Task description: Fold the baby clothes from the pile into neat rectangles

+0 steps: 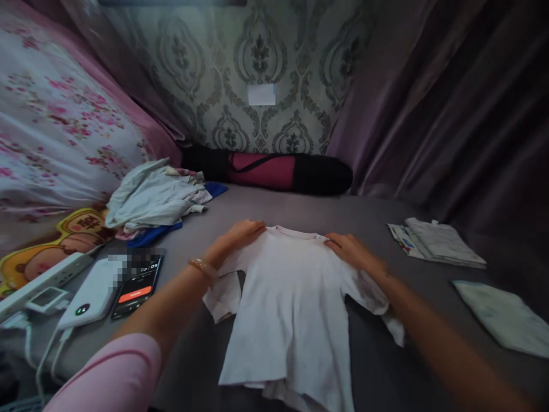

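Observation:
A small white long-sleeved shirt lies spread on the grey sheet, its neckline away from me and its hem toward me. My left hand is closed on the shirt's left shoulder beside the collar. On the other side of the neckline, my right hand pinches the right shoulder. Both sleeves hang down beside the body of the shirt, partly behind my forearms. The lower hem is uneven, with another layer of cloth showing beneath it.
At the left are a heap of clothes, a phone, a white power bank with cables and a power strip. Folded clothes and a folded pale cloth lie right. A long black-and-red bag rests against the wall.

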Motion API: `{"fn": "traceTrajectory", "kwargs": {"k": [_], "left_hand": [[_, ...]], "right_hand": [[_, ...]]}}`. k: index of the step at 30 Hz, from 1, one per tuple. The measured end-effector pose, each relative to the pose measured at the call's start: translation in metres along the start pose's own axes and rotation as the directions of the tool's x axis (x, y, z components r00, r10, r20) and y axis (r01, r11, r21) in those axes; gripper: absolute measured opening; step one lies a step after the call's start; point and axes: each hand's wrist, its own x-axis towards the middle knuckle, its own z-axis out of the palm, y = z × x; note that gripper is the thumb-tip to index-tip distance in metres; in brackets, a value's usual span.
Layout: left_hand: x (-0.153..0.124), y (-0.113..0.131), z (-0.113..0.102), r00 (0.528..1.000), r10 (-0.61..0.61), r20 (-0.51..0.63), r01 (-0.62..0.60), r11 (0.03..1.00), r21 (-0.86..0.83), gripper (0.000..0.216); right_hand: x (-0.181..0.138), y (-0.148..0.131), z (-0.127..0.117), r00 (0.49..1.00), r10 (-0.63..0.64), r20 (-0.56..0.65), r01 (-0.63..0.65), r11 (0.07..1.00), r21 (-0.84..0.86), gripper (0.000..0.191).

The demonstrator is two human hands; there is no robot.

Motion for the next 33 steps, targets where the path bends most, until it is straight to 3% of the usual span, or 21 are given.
{"fn": "traceTrajectory", "kwargs": {"k": [7, 19, 25, 29, 33], "left_hand": [[0.028, -0.016, 0.019, 0.992, -0.123, 0.007, 0.123, 0.988, -0.094, 0.037], [0.078, -0.030, 0.012, 0.984, -0.179, -0.005, 0.178, 0.983, -0.033, 0.038], [0.095, -0.038, 0.021, 0.985, -0.174, 0.007, 0.174, 0.985, -0.002, 0.039], [0.099, -0.042, 0.025, 0.964, -0.264, -0.005, 0.262, 0.957, -0.124, 0.038], [0.084, -0.062, 0.016, 0.928, -0.367, 0.063, 0.371, 0.894, -0.253, 0.050]], "right_hand": [[0.036, 0.013, 0.018, 0.994, 0.070, 0.080, -0.065, 0.996, -0.061, 0.037], [0.095, 0.040, 0.028, 0.991, 0.117, 0.070, -0.120, 0.992, 0.045, 0.043], [0.104, 0.041, 0.031, 0.974, 0.227, 0.020, -0.228, 0.967, 0.111, 0.049], [0.108, 0.038, 0.029, 0.919, 0.390, 0.052, -0.393, 0.905, 0.164, 0.058], [0.094, 0.048, 0.017, 0.908, 0.409, 0.095, -0.415, 0.841, 0.348, 0.061]]}}
